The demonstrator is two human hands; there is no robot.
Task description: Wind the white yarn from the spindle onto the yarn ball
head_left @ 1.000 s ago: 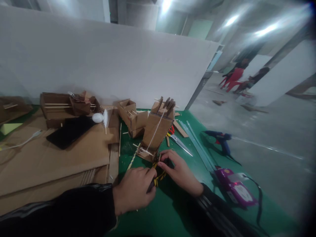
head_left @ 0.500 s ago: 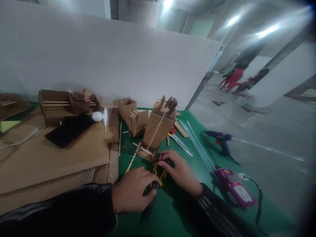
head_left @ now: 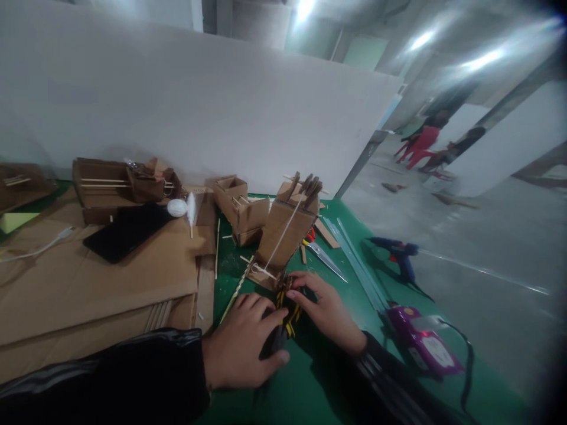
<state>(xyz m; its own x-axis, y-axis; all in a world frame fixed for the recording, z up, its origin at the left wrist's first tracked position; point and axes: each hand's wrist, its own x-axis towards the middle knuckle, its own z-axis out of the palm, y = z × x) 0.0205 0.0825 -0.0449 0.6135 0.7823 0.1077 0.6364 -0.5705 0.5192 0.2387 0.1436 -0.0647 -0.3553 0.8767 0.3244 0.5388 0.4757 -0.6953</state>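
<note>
Near the table's front, my left hand (head_left: 245, 342) has its fingers spread, with the thumb apart, beside a black and yellow striped item (head_left: 291, 316). My right hand (head_left: 325, 310) is closed, thumb and forefinger pinching a small brown piece (head_left: 289, 283) above that item. Just behind my hands a tall cardboard structure (head_left: 287, 230) leans, with a white string along its face and finger-like cardboard strips at its top. The lower part of the striped item lies in shadow between my hands.
Scissors (head_left: 326, 260), clear glue sticks (head_left: 357, 265), a blue glue gun (head_left: 403, 257) and a purple device (head_left: 425, 342) lie to the right. A black phone (head_left: 128, 233) rests on cardboard sheets (head_left: 163, 274) at left. Cardboard boxes (head_left: 248, 215) stand behind. People sit far back right.
My left hand has opened, its thumb and fingers moving apart from the dark part they were around. My right hand keeps its pinch. The whole view has shifted slightly.
</note>
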